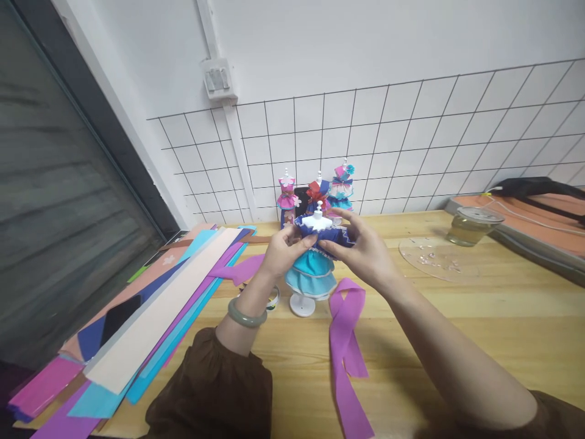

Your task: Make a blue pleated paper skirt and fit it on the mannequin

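Note:
A small white doll dress form (319, 221) stands upright on a round white base (302, 305) in front of me. It wears a tiered turquoise skirt (311, 274) with pale edging. Around its upper part lies a dark blue paper piece (336, 235) with white zigzag trim. My left hand (287, 247) pinches the blue piece at the left side, thumb in front. On the right, my right hand (363, 244) grips the same piece between thumb and fingers. The fingertips behind the form are partly hidden.
Coloured paper strips (159, 305) are stacked at the left, a dark phone-like object (119, 320) among them. A purple strip (345, 341) lies near the form. Behind stand several dressed forms (287, 195). At right are a clear disc (434, 259) with small bits and a lidded cup (475, 225).

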`<state>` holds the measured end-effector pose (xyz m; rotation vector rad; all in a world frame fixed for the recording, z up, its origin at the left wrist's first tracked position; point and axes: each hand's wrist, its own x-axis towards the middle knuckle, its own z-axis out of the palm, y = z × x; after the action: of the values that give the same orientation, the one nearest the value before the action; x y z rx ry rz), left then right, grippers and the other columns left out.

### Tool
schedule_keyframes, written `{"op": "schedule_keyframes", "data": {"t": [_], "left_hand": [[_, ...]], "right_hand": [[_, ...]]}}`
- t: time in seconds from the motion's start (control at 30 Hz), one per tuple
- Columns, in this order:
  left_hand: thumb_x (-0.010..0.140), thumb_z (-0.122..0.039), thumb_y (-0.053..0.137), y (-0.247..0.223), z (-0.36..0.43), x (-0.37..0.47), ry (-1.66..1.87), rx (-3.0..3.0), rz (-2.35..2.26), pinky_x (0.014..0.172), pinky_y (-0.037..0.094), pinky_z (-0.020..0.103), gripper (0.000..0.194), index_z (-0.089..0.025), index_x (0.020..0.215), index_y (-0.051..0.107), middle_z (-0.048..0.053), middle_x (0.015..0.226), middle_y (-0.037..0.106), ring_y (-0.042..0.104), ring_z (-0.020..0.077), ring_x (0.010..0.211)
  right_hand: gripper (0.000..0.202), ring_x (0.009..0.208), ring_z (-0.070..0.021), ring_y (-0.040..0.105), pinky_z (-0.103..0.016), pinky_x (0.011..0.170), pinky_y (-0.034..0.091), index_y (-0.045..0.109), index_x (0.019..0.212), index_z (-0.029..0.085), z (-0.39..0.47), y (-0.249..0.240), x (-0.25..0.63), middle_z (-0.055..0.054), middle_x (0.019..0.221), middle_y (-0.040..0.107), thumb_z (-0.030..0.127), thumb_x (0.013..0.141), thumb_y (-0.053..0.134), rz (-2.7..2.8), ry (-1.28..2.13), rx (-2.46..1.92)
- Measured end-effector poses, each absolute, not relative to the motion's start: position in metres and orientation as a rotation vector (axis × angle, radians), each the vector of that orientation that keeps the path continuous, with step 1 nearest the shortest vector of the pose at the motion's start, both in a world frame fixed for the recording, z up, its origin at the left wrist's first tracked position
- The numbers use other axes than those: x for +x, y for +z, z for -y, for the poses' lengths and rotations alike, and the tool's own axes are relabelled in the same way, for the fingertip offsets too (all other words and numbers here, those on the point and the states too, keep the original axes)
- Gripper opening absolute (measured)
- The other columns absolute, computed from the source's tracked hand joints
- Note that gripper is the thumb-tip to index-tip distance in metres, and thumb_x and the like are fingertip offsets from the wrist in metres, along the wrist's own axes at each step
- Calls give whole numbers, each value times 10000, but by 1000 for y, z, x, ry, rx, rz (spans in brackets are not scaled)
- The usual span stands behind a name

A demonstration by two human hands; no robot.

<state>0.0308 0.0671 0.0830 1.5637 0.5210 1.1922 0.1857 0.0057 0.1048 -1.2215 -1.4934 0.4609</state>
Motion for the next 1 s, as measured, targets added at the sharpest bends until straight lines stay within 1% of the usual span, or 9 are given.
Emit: {"op": "schedule_keyframes", "data": {"t": [0.17,0.3,0.43,0.53,0.67,0.73,0.83,1.0], "left_hand": [[670,-327,722,88,-68,25,1102,1536,-518,822,480,342,382,-138,993,645,85,990,684,614,226,934],[672,-306,721,87,-72,22,1070,1576,-489,842,473,344,401,-143,1030,639,86,1028,673,607,218,951],[691,-307,704,83,-74,24,1116,1628,-501,842,467,342,403,-126,1043,626,103,1041,659,600,215,952],[698,-311,695,83,-73,25,1120,1631,-505,846,467,353,407,-121,1050,621,115,1066,649,597,222,961],[690,-319,700,84,-72,25,1123,1613,-488,863,464,369,411,-130,1048,627,107,1065,654,597,231,974],[689,-318,700,83,-72,26,1133,1596,-462,863,466,372,407,-134,1044,628,103,1058,658,600,230,971],[663,-311,722,82,-75,28,1151,1553,-458,875,462,378,405,-132,1018,640,105,1049,664,608,225,962],[652,-304,732,82,-76,29,1141,1527,-419,903,453,399,416,-138,1023,644,104,1068,661,604,236,987]], "right_hand": [[652,655,-168,560,-383,635,531,456,1287,211,-4,106,185,-32,802,594,301,686,694,1489,440,-1251],[621,636,-159,541,-355,602,514,472,1269,215,-1,109,184,-25,782,573,310,693,682,1495,409,-1272],[595,644,-160,530,-336,595,490,490,1253,218,3,112,182,-20,770,552,310,695,673,1506,351,-1338],[599,614,-151,504,-320,574,470,483,1265,211,4,113,182,-2,718,520,309,702,662,1513,293,-1359],[586,564,-137,463,-306,536,448,496,1260,190,3,113,183,19,649,467,318,709,651,1533,256,-1344],[585,563,-134,462,-303,528,449,490,1265,193,3,113,183,15,660,472,318,715,645,1543,294,-1314],[579,589,-139,488,-308,541,469,482,1268,215,5,113,183,-9,731,526,313,721,644,1565,350,-1265],[564,709,-178,571,-351,631,518,483,1264,227,7,113,183,-59,893,605,306,729,647,1587,391,-1229]]}}
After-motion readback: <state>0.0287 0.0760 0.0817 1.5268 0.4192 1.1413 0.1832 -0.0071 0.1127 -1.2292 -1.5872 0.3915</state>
